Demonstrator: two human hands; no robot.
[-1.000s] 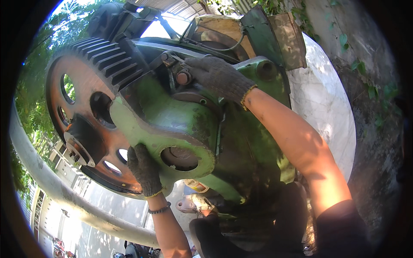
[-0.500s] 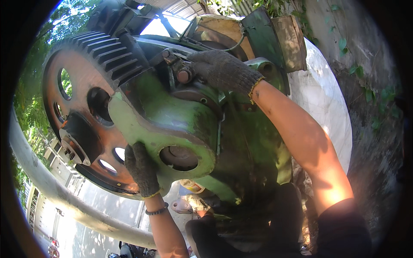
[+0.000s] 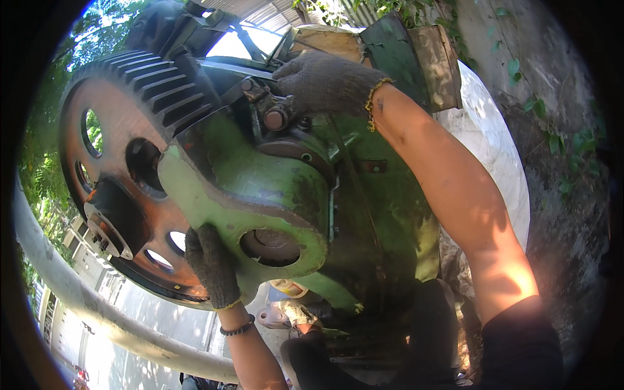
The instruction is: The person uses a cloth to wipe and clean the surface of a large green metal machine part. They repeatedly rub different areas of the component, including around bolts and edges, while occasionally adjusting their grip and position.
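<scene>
My left hand (image 3: 213, 265), in a dark knit glove, rests with fingers stretched against the edge of a green cast machine housing (image 3: 247, 175), beside its round opening. Higher up, my gloved right hand (image 3: 325, 83) is curled at the top of the machine, just behind a greasy metal linkage with a round-headed pin (image 3: 275, 118). Its fingertips are hidden, so what they grip cannot be made out. A thin dark rod or cord (image 3: 357, 179) runs down the machine's side below that hand. The large toothed gear wheel (image 3: 114, 130) stands left of the housing.
A pale thick pipe (image 3: 123, 325) curves along the lower left. On the right are a white covering (image 3: 484, 143) and a rough wall (image 3: 552, 78) with vines. Green metal panels (image 3: 393, 55) stand behind my right hand. A shoe (image 3: 300, 313) shows below the machine.
My right hand has risen slightly and its wrist has shifted left, uncovering more of the machine's side below. My left hand stays against the housing. The whole view has shifted a little.
</scene>
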